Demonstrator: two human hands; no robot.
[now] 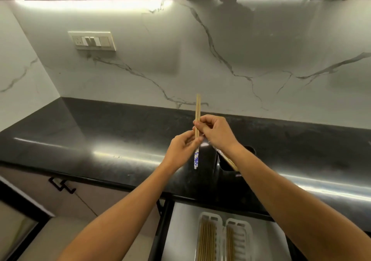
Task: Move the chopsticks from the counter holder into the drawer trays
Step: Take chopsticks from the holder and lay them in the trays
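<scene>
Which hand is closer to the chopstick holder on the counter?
Right. The right hand is just above the holder, its wrist over the opening; the left hand is off to the holder's left. Both hold the chopsticks.

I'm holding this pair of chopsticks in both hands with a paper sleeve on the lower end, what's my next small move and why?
Probably slide the paper sleeve down off the chopsticks with your left hand while your right hand pinches the bare upper part. The sleeve covers only the lower end, and the sticks in the drawer trays look unwrapped.
</scene>
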